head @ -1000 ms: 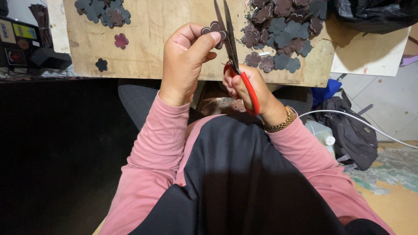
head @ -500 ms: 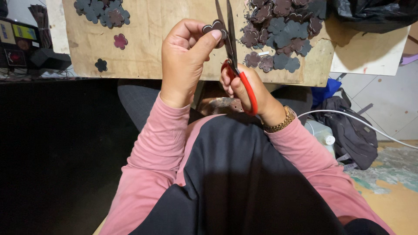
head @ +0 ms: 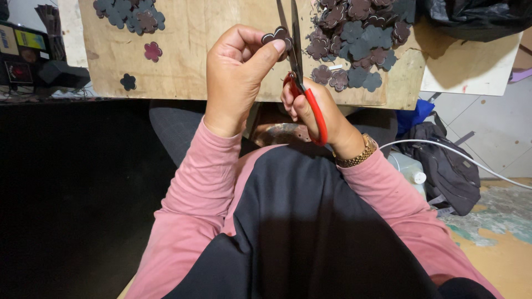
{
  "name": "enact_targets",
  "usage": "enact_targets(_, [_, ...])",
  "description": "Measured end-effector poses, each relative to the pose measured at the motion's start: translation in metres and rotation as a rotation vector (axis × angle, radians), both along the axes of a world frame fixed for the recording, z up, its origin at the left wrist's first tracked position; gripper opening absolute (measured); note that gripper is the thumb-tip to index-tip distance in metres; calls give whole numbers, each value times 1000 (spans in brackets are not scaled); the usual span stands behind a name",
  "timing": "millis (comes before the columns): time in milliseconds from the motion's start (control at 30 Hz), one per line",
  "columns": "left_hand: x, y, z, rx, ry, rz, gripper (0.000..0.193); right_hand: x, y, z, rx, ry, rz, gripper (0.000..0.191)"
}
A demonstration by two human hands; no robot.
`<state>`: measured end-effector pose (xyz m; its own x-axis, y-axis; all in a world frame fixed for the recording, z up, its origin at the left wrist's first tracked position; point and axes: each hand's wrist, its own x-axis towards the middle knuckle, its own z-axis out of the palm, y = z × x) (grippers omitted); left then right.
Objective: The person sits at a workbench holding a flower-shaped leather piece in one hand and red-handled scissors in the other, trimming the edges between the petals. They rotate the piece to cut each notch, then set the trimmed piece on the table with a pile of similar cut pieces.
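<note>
Clearly, from the head view, the left hand (head: 235, 77) pinches a small dark flower piece (head: 279, 37) between thumb and fingertips, holding it up in the air above the near edge of the board (head: 194, 50). The right hand (head: 316, 111) is clenched through the red loops of the scissors (head: 299, 72), whose dark blades point away from the body and look nearly closed, right against the right side of the piece. A gold bracelet (head: 354, 158) sits on the right wrist.

On the board, a pile (head: 354, 41) of dark cut flowers lies toward the far right corner, a smaller cluster (head: 128, 14) at the far left corner, and two lone flowers, one reddish (head: 152, 51) and one dark (head: 128, 82), rest near the left edge. A grey bag (head: 443, 160) and a white cable (head: 471, 158) lie on the floor to the right.

To trim well, I judge the pinch should stay close to the cutting line without the thumb crossing the blades; the piece is small, so it could twist. Turning the piece into the blades, rather than swinging the scissors, should keep the scalloped edge clean. Short snips near the pivot would give more control than the tips.
</note>
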<state>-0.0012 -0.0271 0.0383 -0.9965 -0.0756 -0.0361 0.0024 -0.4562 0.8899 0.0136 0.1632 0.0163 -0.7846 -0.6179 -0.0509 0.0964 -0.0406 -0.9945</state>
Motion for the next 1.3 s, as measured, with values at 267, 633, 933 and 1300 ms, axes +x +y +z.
enact_targets(267, [-1, -1, 0, -6, 0, -17, 11, 3, 1, -3, -27, -44, -17, 61])
enact_targets(633, [-1, -1, 3, -2, -8, -30, 11, 1, 2, -6, -53, -65, -3, 65])
enact_targets(933, [-1, 1, 3, 8, -18, -38, 11, 2, 2, -4, -31, -32, -19, 66])
enact_targets(1300, [-1, -1, 3, 31, 0, -53, 14, 4, 3, -9, -91, -97, -19, 61])
